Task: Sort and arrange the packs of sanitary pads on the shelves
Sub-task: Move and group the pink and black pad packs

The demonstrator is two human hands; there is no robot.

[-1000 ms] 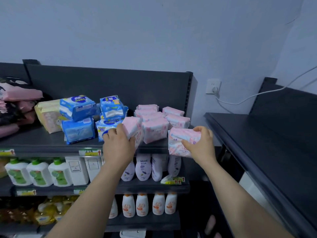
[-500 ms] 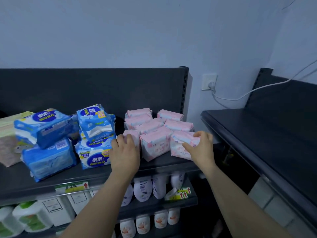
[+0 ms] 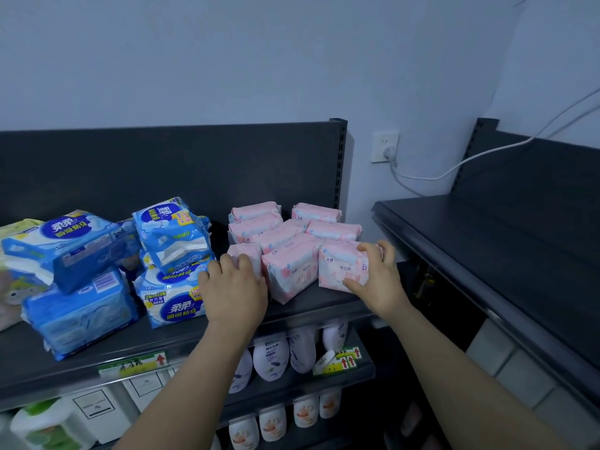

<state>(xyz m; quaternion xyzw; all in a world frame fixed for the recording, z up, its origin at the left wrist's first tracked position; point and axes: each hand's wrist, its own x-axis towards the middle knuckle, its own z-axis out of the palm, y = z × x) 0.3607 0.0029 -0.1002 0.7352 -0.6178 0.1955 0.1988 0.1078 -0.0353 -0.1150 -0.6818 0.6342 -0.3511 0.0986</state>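
The left hand (image 3: pixel 233 289) curls over the front-left pink pack (image 3: pixel 242 253), the right hand (image 3: pixel 378 276) clasps the front-right pink pack (image 3: pixel 341 267), likely squaring the front row. Both stand on the shelf (image 3: pixel 324 303), blue packs (image 3: pixel 175 241) at 9 o'clock

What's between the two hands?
The middle pink pack sits between the left hand, on the left pack, and the right hand, gripping the right pack; head view.

Blue packs (image 3: pixel 175 241) L, shelf front (image 3: pixel 311 308) free
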